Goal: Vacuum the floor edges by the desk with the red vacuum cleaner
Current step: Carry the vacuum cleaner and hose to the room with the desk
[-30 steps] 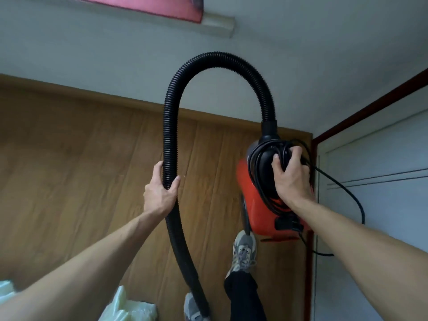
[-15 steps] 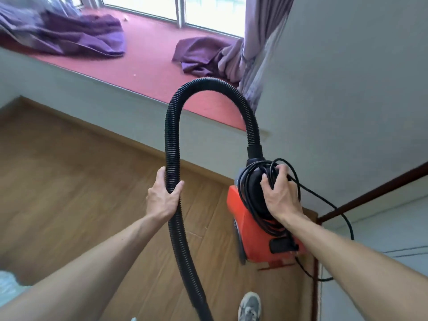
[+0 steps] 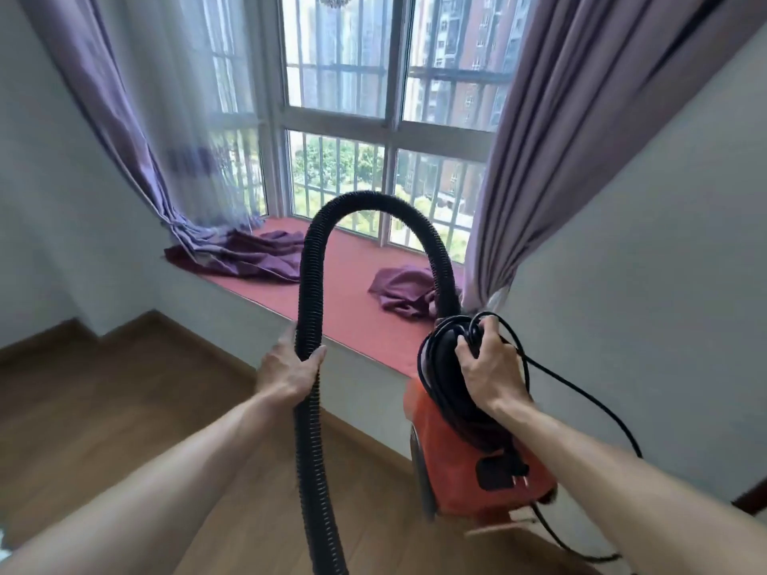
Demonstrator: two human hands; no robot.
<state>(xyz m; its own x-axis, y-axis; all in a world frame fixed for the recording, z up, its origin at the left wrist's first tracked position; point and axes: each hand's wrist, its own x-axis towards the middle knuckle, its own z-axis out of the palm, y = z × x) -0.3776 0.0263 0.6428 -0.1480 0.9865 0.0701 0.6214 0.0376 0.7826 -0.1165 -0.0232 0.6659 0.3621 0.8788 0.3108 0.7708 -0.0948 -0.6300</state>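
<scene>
Gripping the hose (image 3: 313, 284) in the left hand (image 3: 286, 369), the person clasps the right hand (image 3: 485, 367) on the cord-wrapped top of the vacuum (image 3: 469, 466), held above the floor (image 3: 103, 408) by the window seat (image 3: 352, 309).

The hose (image 3: 312, 284) runs below the left grip (image 3: 288, 369) and out the bottom edge, its nozzle unseen. The right grip (image 3: 487, 369) covers the vacuum (image 3: 456, 471) handle. The cord (image 3: 581, 392) loop passes behind the right forearm. Both elbows are cropped.
</scene>
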